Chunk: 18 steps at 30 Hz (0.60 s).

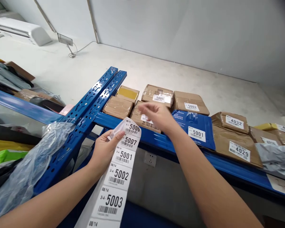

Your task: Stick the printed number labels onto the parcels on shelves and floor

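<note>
My left hand [105,148] is closed on a long strip of white number labels [120,172], pinched near its top by the thumb; the strip hangs toward me and shows 5006, 5007, 5001, 5002 and 5003. My right hand [155,114] reaches over a brown cardboard box [136,115], its fingers slightly blurred, bent and apart, with nothing visible in them. That box bears a white label [146,118] partly hidden by the hand. Left of it sits a brown box [118,106] showing no number label. Behind the hand is a taped box [158,92] labelled 5005.
More parcels line the blue shelf [166,139]: a box [191,102] marked 5002, a blue package [194,126] marked 5001, and brown ones [236,145] to the right. A blue perforated post [85,107] stands left, with plastic wrap [35,177] beside it. A wall socket [150,159] shows below.
</note>
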Motion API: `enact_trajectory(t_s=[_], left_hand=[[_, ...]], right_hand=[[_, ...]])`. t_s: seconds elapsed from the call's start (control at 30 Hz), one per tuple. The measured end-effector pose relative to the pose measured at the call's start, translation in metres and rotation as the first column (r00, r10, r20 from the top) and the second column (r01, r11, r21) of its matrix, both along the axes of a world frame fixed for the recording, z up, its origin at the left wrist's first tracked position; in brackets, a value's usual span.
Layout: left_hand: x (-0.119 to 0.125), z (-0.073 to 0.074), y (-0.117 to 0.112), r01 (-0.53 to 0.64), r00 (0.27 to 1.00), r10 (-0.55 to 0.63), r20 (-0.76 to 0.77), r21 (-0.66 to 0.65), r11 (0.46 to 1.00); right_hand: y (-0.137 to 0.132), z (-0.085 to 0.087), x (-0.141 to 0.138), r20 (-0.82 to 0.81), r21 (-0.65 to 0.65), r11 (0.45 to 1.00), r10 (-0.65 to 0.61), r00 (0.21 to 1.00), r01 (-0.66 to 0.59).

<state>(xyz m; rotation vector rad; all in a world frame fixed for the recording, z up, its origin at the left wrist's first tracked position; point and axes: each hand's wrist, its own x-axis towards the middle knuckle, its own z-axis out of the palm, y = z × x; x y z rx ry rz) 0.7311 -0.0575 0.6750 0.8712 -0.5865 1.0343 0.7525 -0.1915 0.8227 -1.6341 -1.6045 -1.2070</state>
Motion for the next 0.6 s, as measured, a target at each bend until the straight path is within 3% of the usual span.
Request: enact_trajectory(t_s=[0.03,0.07,0.13,0.2,0.3,0.4,0.5,0.6], left_hand=[[0.0,0.0,0.002,-0.003,1.0,0.003,0.016,-0.024,1.0],[-0.001,0.0,0.005,-0.011,1.0,0.012,0.024,-0.039,0.999],[-0.002,0.001,0.009,-0.025,1.0,0.026,0.017,-0.024,0.999],[-0.004,0.002,0.013,-0.033,0.999,0.032,0.007,0.026,0.999],[-0.007,0.006,0.017,-0.1,0.995,0.101,-0.016,0.055,0.993],[-0.006,0.01,0.025,-0.245,0.969,0.245,0.006,-0.038,0.969],[-0.004,0.015,0.037,-0.299,0.949,0.31,0.056,-0.148,0.943],[-0.005,0.014,0.049,-0.292,0.956,0.289,-0.04,-0.09,0.952]], right_hand=[[0.004,-0.015,-0.002,-0.108,-0.138,0.985,0.092,0.99,-0.106],[0.008,-0.029,-0.003,-0.188,-0.191,0.963,0.153,0.97,-0.189],[0.018,-0.05,0.0,-0.239,-0.102,0.956,0.244,0.94,-0.275],[0.026,-0.059,0.005,-0.266,0.036,0.945,0.321,0.909,-0.324],[0.037,-0.062,0.011,-0.387,0.153,0.906,0.423,0.819,-0.396],[0.051,-0.062,0.011,-0.409,0.217,0.879,0.477,0.778,-0.425],[0.069,-0.058,0.007,-0.231,0.204,0.913,0.396,0.889,-0.354],[0.086,-0.037,0.003,-0.014,0.254,0.939,0.242,0.97,-0.231]])
